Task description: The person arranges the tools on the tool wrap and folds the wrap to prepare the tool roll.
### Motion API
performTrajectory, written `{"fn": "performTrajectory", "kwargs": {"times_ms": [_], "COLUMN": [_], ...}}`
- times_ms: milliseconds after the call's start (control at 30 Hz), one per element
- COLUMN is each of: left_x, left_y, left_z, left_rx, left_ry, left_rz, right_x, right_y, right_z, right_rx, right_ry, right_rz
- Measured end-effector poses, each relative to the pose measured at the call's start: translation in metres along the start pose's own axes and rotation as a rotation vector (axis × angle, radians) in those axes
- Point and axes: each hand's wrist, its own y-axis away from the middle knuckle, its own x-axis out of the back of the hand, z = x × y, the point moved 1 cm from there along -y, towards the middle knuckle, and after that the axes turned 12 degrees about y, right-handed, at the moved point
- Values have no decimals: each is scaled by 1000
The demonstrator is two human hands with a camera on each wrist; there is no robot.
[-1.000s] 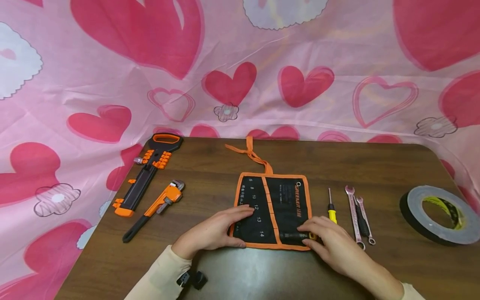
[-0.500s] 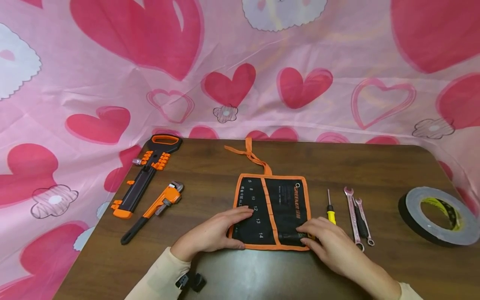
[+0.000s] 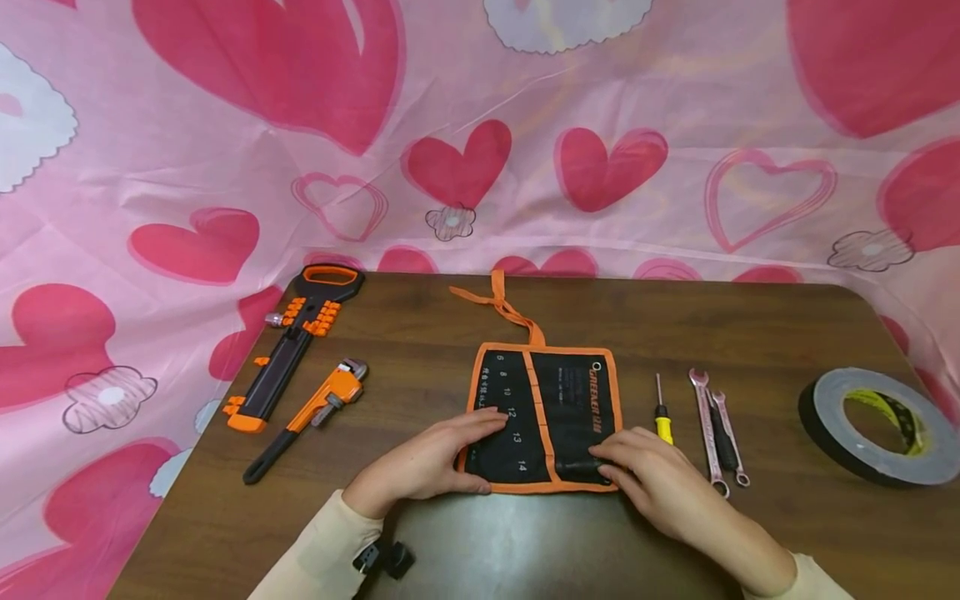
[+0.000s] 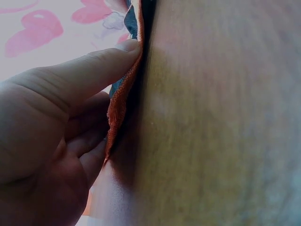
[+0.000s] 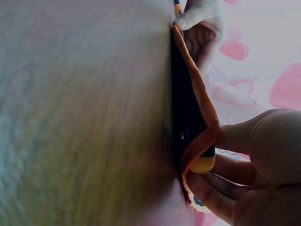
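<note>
Black pouch (image 3: 567, 417) on worktop (image 3: 405, 333) before you. Your left grip (image 3: 431, 462) wide, resting on pouch's left side. Your right grip (image 3: 660, 479) narrow, pinching near right corner by yellow tool end (image 5: 203, 165).

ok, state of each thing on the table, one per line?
Tool pouch: unrolled, right edge bulging.
Pouch tie: trailing beyond pouch, knot unclear.
Yellow-ended tool: in pouch, end showing.
Screwdriver: lying, outside pouch.
Two wrenches: lying, outside pouch.
Black tool: lying between wrenches.
Pipe wrench: lying, jaw opening unclear.
Black-orange rack: lying flat.
Tape roll: flat.
</note>
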Motion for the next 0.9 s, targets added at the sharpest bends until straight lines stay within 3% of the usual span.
{"fn": "performTrajectory", "kwargs": {"times_ms": [333, 700, 900], "left_x": [1, 0, 0], "left_y": [-1, -1, -1], "left_z": [3, 4, 4], "left_rx": [4, 16, 13], "left_ry": [7, 17, 16], "left_rz": [-7, 1, 3], "right_x": [3, 2, 1], "right_y": [0, 2, 3], "right_z": [0, -1, -1], "right_rx": [-111, -109, -80], "right_ry": [-56, -33, -36], "right_rz": [-77, 29, 39]}}
